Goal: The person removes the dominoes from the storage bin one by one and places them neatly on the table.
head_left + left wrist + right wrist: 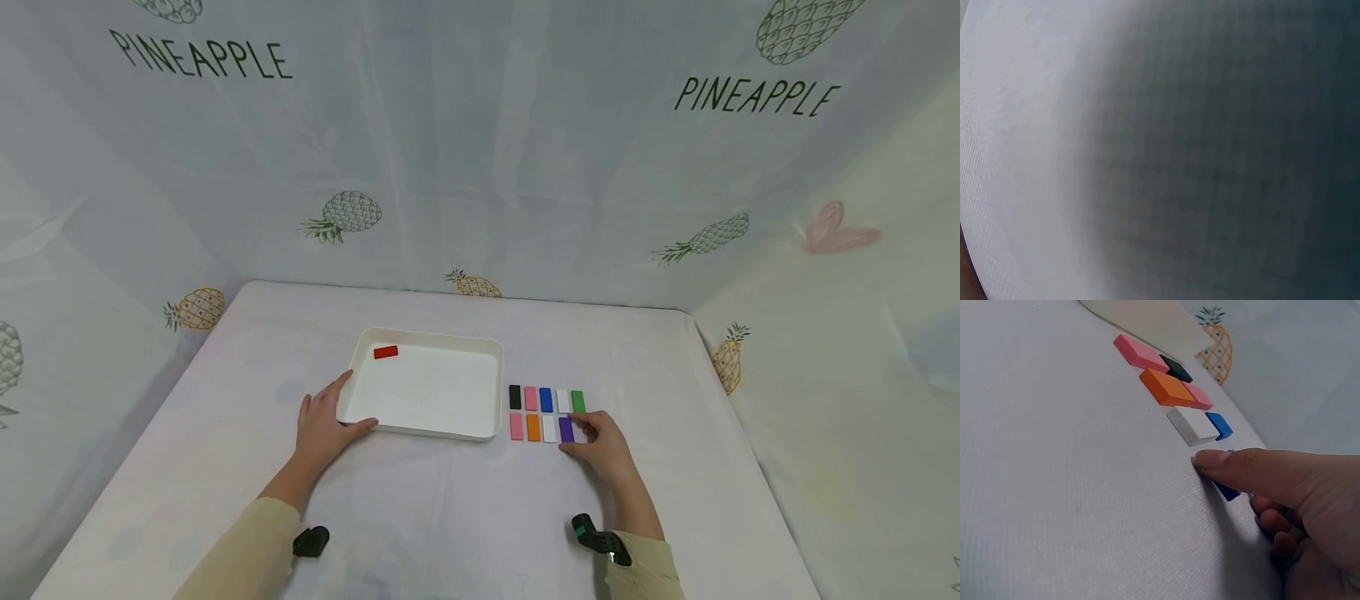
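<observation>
A white shallow tray [427, 431] lies at the table's middle, with one red block [386, 352] in its back left part. My left hand [324, 425] rests at the tray's front left corner, fingers along the left side and thumb at the front edge. To the tray's right, small coloured blocks stand in two rows. At the right end of the front row, my right hand [602, 448] holds a purple block [566, 430] between thumb and index finger. In the right wrist view the thumb partly covers this purple block [1227, 490].
The front row also has a pink block [517, 427], an orange block [533, 427] and a white block [549, 429]. Behind stand black, pink, blue, white and green [577, 402] blocks. A pineapple-print curtain [480, 167] hangs behind the table. The left wrist view is mostly dark and blurred.
</observation>
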`<state>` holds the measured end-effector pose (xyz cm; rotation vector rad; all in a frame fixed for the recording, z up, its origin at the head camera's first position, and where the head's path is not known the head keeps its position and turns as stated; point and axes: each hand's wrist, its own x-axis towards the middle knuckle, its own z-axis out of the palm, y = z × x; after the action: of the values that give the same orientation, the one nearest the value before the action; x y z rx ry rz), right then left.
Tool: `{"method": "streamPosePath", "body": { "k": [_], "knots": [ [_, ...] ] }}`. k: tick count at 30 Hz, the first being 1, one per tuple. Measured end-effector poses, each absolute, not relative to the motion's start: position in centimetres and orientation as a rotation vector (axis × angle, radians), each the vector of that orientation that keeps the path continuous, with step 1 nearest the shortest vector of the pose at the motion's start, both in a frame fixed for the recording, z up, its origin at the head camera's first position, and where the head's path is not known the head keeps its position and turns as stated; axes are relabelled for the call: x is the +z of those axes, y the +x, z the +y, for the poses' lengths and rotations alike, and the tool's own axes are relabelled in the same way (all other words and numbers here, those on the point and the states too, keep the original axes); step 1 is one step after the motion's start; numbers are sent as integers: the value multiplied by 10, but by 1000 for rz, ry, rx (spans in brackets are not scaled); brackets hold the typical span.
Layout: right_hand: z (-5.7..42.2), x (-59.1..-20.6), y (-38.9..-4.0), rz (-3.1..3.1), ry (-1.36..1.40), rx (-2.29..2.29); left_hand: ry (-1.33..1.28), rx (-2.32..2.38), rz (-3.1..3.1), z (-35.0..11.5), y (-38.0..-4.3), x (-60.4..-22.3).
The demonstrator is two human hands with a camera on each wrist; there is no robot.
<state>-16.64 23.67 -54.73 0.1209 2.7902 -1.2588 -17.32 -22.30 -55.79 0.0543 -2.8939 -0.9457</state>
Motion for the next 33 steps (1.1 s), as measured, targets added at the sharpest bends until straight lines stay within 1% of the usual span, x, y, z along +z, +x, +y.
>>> {"method": "streamPosePath", "body": {
  "k": [10, 14, 20, 33],
  "knots": [
    [236, -547, -169, 2723, 113, -1375, 86, -950, -2904, -225, -175, -559],
    [233, -544, -168, 2708, 149, -1387, 78, -948, -2899, -225, -174, -558],
    [218, -527, -163, 2670, 190, -1447, 71, -937, -2898, -225, -173, -558],
    [161, -496, -158, 2614, -102, -1480, 65, -948, -2886, -223, -171, -560]
  ]
}}
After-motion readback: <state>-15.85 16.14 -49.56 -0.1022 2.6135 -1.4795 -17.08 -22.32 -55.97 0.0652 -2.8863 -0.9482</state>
